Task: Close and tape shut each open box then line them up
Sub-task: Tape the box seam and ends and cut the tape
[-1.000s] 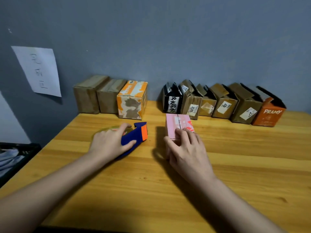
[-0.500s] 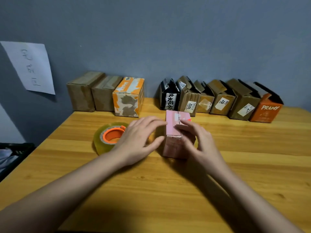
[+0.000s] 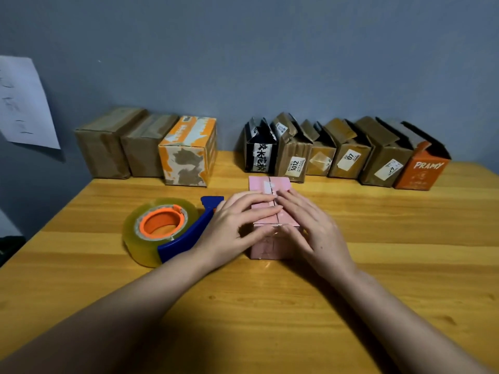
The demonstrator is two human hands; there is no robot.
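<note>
Tape dispenser (image 3: 164, 230) left of box (image 3: 270, 184).

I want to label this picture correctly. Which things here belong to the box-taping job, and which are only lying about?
For the job:
- pink box, pressed by left hand and right hand
- tape dispenser
- six open boxes by the wall
- three closed boxes

Not for the job:
- paper sheet on the wall
- table

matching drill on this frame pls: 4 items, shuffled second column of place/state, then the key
Things:
1. pink box
2. tape dispenser
3. PRAMY box
4. orange-and-white box

States:
A. far right of the back row, top flaps open
B. lying on the table, no hand on it
C. closed, third from left in the back row
D. both hands pressing its top flaps

Pairs: 1-D, 2-B, 3-A, 4-C
</note>
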